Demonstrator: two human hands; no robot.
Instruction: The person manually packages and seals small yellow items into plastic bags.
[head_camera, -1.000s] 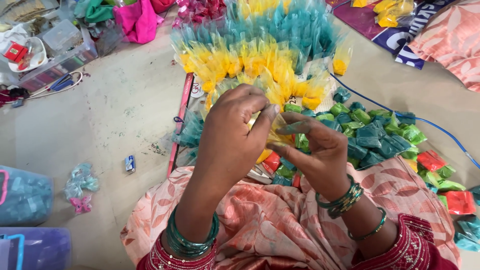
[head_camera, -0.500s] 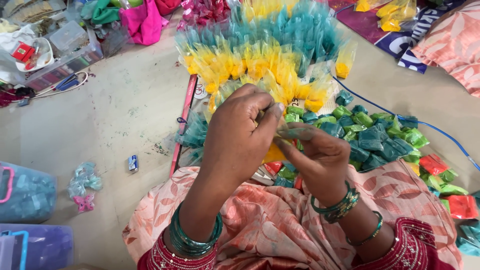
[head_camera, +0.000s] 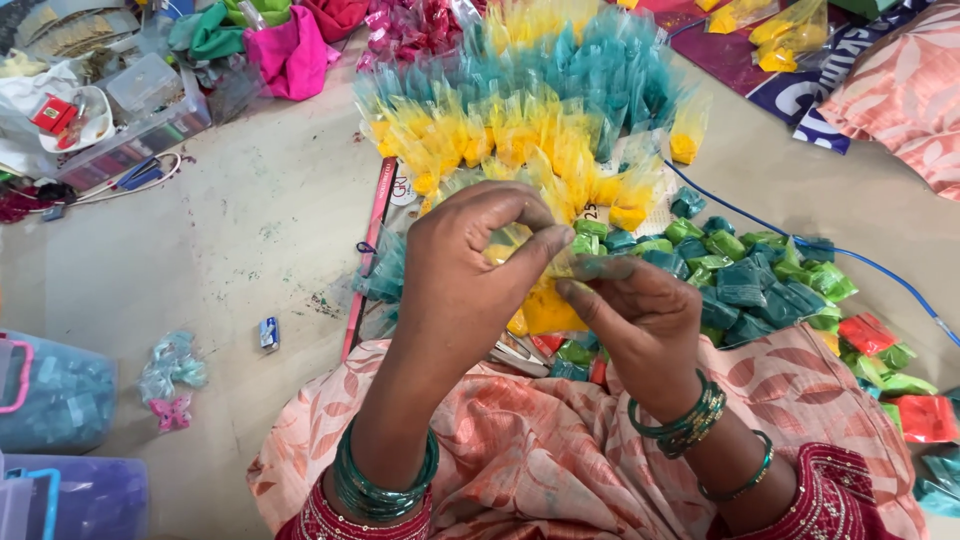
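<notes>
My left hand (head_camera: 470, 275) and my right hand (head_camera: 640, 310) meet above my lap, and between them I hold a small clear plastic pouch with yellow powder (head_camera: 545, 300). The fingers of my left hand are closed narrow on the top of this pouch, thumb against forefinger. My right hand pinches the same top from the other side, with the fingertips pressed together.

All other places I give from this pouch. Just beyond it lies a big fan of filled pouches (head_camera: 530, 120), the yellow ones nearer and the teal ones farther. To the right of it is a heap of green and teal folded packets (head_camera: 760, 280), and farther right some red packets (head_camera: 870, 335). A blue cord (head_camera: 880, 270) runs behind that heap. Under the pouch is my lap in peach patterned cloth (head_camera: 540, 450). Far to the left, on the grey floor (head_camera: 230, 230), lies a small bundle of pale wrappers (head_camera: 172, 370), and past it stands a blue plastic box (head_camera: 50, 395).
</notes>
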